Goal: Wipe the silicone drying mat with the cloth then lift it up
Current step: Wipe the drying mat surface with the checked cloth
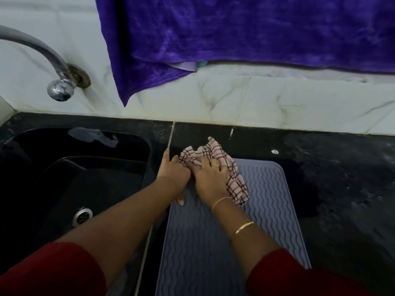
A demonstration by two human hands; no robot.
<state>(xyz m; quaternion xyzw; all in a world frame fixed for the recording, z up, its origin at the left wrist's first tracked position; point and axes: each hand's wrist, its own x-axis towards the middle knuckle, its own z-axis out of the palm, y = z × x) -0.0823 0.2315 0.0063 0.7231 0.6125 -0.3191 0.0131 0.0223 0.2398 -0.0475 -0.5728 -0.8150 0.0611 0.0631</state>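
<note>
Beside the black sink (89, 184), right hand (210, 178) grasps cloth (213, 151) on mat (213, 253); left hand (174, 169) lies released on counter (331, 167).

No text, label, brand, number or sign can be read anywhere here.

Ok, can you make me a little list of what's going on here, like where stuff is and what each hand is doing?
place: black counter next to a black sink
mat: grey wavy mat, lying flat on the counter
cloth: pink checked cloth, bunched at the mat's far left corner
right hand: grips the cloth, pressing it on the mat
left hand: fingers fairly straight, resting at that corner
behind: tap, purple towel hanging
job: wiping; mat not lifted yet
</note>
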